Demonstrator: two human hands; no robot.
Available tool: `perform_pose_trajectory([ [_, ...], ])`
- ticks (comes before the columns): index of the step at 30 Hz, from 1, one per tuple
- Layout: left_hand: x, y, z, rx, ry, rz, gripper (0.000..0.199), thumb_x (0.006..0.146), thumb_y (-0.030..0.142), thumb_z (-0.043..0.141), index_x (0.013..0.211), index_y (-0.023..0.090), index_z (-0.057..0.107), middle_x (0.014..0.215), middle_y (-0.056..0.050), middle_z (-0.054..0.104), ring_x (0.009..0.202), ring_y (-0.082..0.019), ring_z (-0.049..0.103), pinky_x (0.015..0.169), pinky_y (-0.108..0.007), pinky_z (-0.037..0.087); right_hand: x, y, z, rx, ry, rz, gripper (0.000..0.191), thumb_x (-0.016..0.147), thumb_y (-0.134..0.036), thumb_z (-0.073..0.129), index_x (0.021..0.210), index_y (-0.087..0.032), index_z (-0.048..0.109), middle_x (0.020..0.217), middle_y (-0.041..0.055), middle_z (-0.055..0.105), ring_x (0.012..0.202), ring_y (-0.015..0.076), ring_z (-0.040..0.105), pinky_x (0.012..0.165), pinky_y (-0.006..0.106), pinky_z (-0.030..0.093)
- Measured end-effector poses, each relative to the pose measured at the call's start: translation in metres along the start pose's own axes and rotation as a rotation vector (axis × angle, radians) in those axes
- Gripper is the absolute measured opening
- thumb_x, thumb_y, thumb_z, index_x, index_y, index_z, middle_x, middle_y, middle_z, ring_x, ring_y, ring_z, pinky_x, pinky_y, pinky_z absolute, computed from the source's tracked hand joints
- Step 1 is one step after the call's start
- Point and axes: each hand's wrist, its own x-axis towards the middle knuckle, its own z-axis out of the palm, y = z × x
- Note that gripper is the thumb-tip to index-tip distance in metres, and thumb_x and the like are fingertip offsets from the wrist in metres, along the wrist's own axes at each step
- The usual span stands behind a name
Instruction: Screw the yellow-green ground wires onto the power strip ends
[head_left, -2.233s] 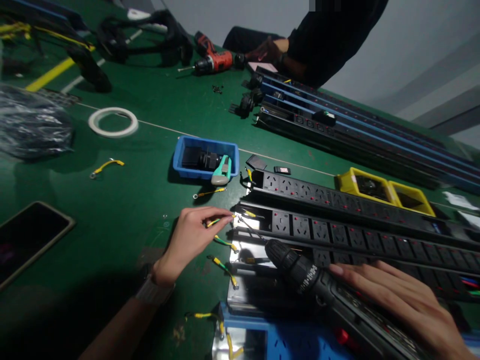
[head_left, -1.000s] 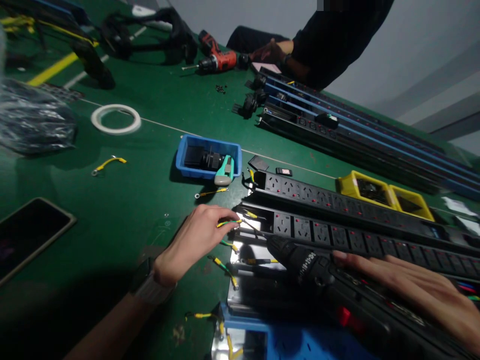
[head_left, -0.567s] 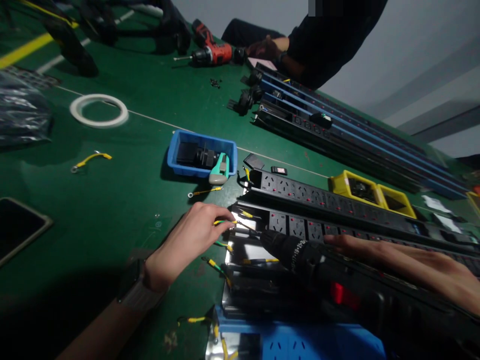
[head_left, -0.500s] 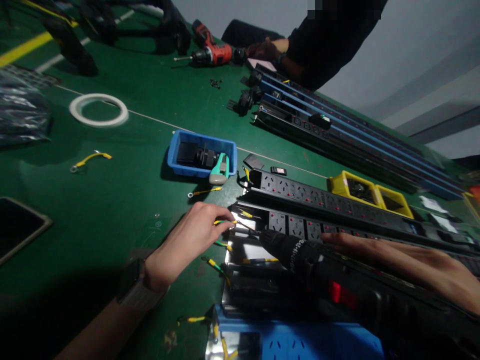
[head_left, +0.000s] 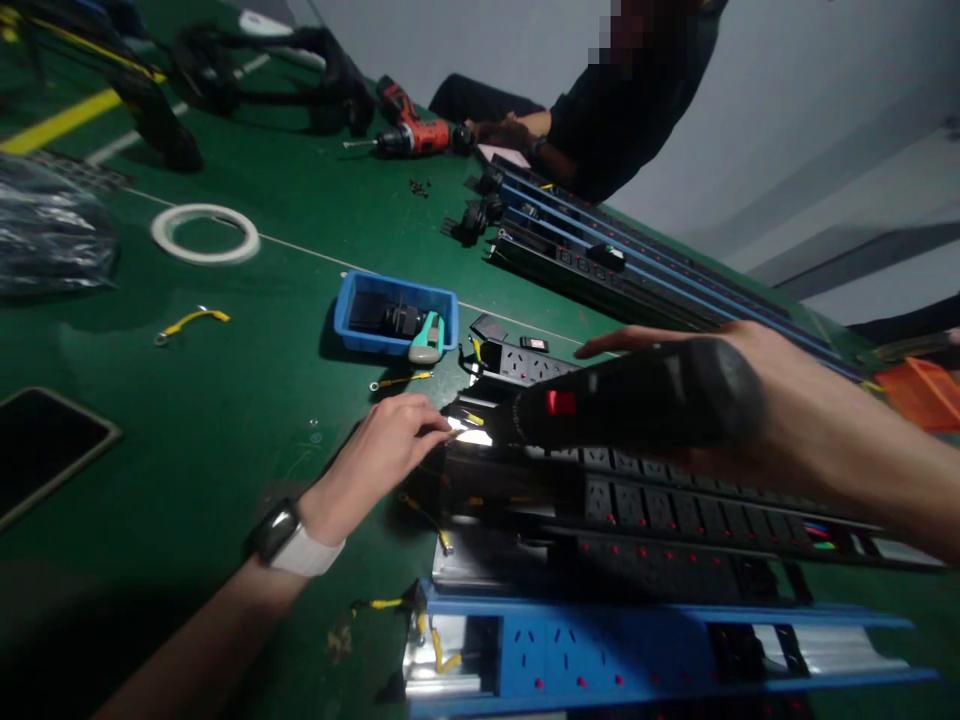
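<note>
My left hand (head_left: 390, 440) pinches a short yellow wire at the lit metal end (head_left: 472, 437) of a black socket strip. A dark power driver (head_left: 622, 400) is held in my right hand (head_left: 757, 400), its fingers wrapped round the body and one stretched out along it. The driver's nose points at that same metal end, and its tip is hard to make out. Several black strips (head_left: 645, 505) lie side by side, with a blue socket strip (head_left: 600, 655) nearest me. Yellow wires stick out of their left ends.
A blue bin (head_left: 345, 335) holds black parts and a green-handled tool (head_left: 429, 340). A white ring (head_left: 169, 250), a phone (head_left: 52, 450) and loose yellow wire (head_left: 191, 318) lie left. A red drill (head_left: 420, 137) lies near a seated person (head_left: 637, 110). An orange bin (head_left: 919, 393) stands right.
The driver has swung up and left, its rear end now raised over the strips, with my right hand on it. My left hand has shifted slightly left. The view has moved a little.
</note>
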Motion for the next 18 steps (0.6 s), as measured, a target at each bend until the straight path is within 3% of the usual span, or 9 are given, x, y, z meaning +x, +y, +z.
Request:
perform_pose_trajectory([
  [4, -0.008, -0.002, 0.004, -0.009, 0.028, 0.036, 0.017, 0.093, 0.026, 0.066, 0.099, 0.022, 0.081, 0.095, -0.006, 0.075, 0.087, -0.016, 0.069, 0.08, -0.027, 0.054, 0.001, -0.02, -0.004, -0.209, 0.026, 0.174, 0.067, 0.072, -0.059, 0.072, 0.123, -0.018, 0.059, 0.082, 0.0082, 0.071, 0.071, 0.026, 0.069, 0.06, 0.031, 0.046],
  [8, -0.012, -0.001, 0.007, -0.033, 0.104, 0.045, 0.015, 0.092, 0.027, 0.068, 0.098, 0.021, 0.081, 0.096, -0.006, 0.075, 0.089, -0.015, 0.069, 0.083, -0.027, 0.055, -0.008, -0.035, -0.003, -0.204, 0.048, 0.239, 0.071, 0.075, -0.051, 0.075, 0.129, -0.013, 0.048, 0.09, 0.0113, 0.072, 0.084, 0.0298, 0.07, 0.067, 0.033, 0.048],
  [10, -0.012, 0.0, 0.007, -0.046, 0.135, 0.034, 0.014, 0.091, 0.026, 0.07, 0.098, 0.02, 0.081, 0.096, -0.006, 0.075, 0.089, -0.015, 0.069, 0.084, -0.027, 0.054, -0.014, -0.038, 0.0, -0.181, 0.092, 0.22, 0.07, 0.078, -0.05, 0.072, 0.13, -0.012, 0.045, 0.094, 0.0124, 0.072, 0.087, 0.0294, 0.071, 0.071, 0.033, 0.049],
  [14, -0.014, -0.002, 0.006, -0.109, 0.149, 0.058, 0.018, 0.093, 0.028, 0.067, 0.1, 0.018, 0.08, 0.097, -0.007, 0.076, 0.087, -0.014, 0.069, 0.073, -0.022, 0.053, -0.02, -0.037, 0.018, -0.206, 0.304, 0.082, 0.067, 0.091, -0.052, 0.057, 0.138, -0.007, 0.039, 0.106, 0.0168, 0.073, 0.099, 0.0267, 0.07, 0.084, 0.034, 0.049],
  [16, -0.014, -0.005, 0.008, -0.14, 0.17, 0.077, 0.017, 0.092, 0.026, 0.066, 0.098, 0.017, 0.08, 0.095, -0.007, 0.077, 0.083, -0.014, 0.069, 0.065, -0.02, 0.052, -0.017, -0.033, 0.03, -0.26, 0.402, 0.097, 0.073, 0.09, -0.049, 0.059, 0.141, -0.002, 0.037, 0.104, 0.0199, 0.073, 0.101, 0.0276, 0.07, 0.087, 0.035, 0.048],
  [18, -0.014, -0.008, 0.01, -0.15, 0.198, 0.086, 0.015, 0.091, 0.023, 0.066, 0.095, 0.017, 0.08, 0.093, -0.007, 0.077, 0.079, -0.014, 0.068, 0.062, -0.019, 0.05, -0.013, -0.029, 0.038, -0.293, 0.42, 0.104, 0.083, 0.084, -0.043, 0.066, 0.145, 0.003, 0.032, 0.103, 0.0206, 0.073, 0.1, 0.0276, 0.069, 0.087, 0.036, 0.046],
])
